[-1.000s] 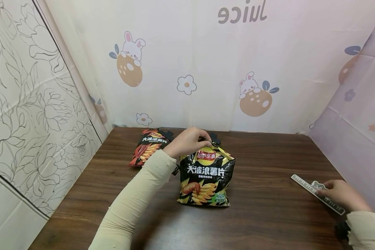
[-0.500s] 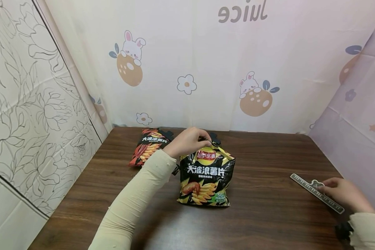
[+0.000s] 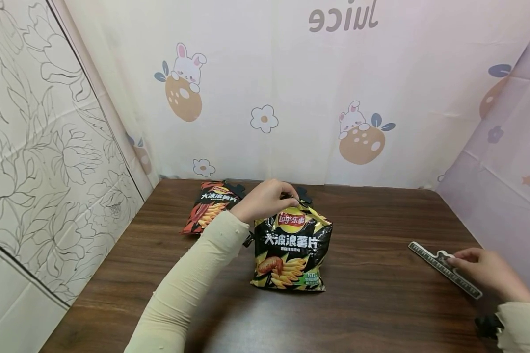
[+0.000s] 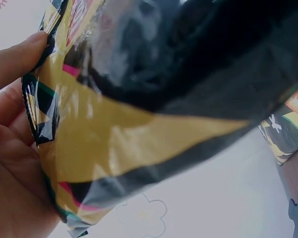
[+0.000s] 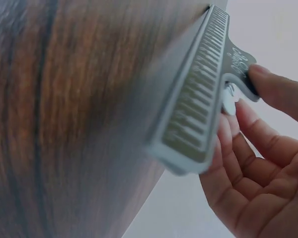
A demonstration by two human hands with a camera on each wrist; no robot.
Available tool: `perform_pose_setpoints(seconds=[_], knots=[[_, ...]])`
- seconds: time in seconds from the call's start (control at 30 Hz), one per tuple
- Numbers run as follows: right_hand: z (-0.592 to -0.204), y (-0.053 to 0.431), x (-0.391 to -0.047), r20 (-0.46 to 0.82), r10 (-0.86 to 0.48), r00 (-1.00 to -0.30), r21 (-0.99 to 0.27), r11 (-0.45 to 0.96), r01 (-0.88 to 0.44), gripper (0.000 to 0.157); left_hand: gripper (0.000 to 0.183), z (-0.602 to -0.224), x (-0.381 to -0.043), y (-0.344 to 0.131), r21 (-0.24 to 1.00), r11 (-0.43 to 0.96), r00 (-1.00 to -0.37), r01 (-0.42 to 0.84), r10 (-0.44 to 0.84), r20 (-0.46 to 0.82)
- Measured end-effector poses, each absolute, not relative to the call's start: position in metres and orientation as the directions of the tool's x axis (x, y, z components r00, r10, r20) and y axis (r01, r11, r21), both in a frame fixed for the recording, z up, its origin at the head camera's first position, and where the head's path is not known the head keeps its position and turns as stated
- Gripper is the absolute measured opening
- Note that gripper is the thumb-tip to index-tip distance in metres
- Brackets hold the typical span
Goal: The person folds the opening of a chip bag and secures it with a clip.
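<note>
In the middle of the table stands a black-and-yellow bag of potato chips [image 3: 291, 260], upright. My left hand [image 3: 267, 198] pinches its top edge between thumb and fingers; in the left wrist view the shiny side of the bag fills much of the picture. At the right, my right hand [image 3: 490, 272] holds a long bag clip [image 3: 441, 267] with a piano-key pattern by its handle. The right wrist view shows the thumb [image 5: 275, 89] on one handle plate and fingers curled behind the other. The clip's long bar points away from the palm.
A red-and-black chip bag [image 3: 212, 201] lies at the back left, with a black clip [image 3: 236, 190] at its top. Another dark clip [image 3: 304, 194] shows behind the upright bag. A printed cloth [image 3: 269, 73] hangs along the table's back edge.
The long clip has shifted slightly left and away from me, while my right wrist has drifted a little to the right. My left hand and the chip bag have stayed still.
</note>
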State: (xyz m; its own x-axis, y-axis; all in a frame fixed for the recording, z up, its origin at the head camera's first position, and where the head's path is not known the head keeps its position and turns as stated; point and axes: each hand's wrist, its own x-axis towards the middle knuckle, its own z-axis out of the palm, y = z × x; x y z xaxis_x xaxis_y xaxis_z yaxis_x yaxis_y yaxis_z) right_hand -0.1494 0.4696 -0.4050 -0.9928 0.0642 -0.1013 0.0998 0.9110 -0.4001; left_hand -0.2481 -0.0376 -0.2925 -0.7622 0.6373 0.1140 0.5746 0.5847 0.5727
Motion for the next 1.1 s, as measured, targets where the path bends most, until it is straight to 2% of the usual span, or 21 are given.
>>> perform_pose_setpoints(seconds=[0.5, 1.1], knots=[[-0.397, 0.446, -0.155, 0.09, 0.116, -0.989, -0.443, 0.894, 0.065, 0.051, 0.017, -0.293, -0.248, -0.038, 0.565, 0.581, -0.757, 0.585, 0.641, 0.125], [-0.356, 0.385, -0.16, 0.296, 0.108, -0.949, -0.538, 0.84, -0.072, 0.042, 0.018, -0.293, -0.247, -0.038, 0.557, 0.58, -0.753, 0.594, 0.644, 0.133]])
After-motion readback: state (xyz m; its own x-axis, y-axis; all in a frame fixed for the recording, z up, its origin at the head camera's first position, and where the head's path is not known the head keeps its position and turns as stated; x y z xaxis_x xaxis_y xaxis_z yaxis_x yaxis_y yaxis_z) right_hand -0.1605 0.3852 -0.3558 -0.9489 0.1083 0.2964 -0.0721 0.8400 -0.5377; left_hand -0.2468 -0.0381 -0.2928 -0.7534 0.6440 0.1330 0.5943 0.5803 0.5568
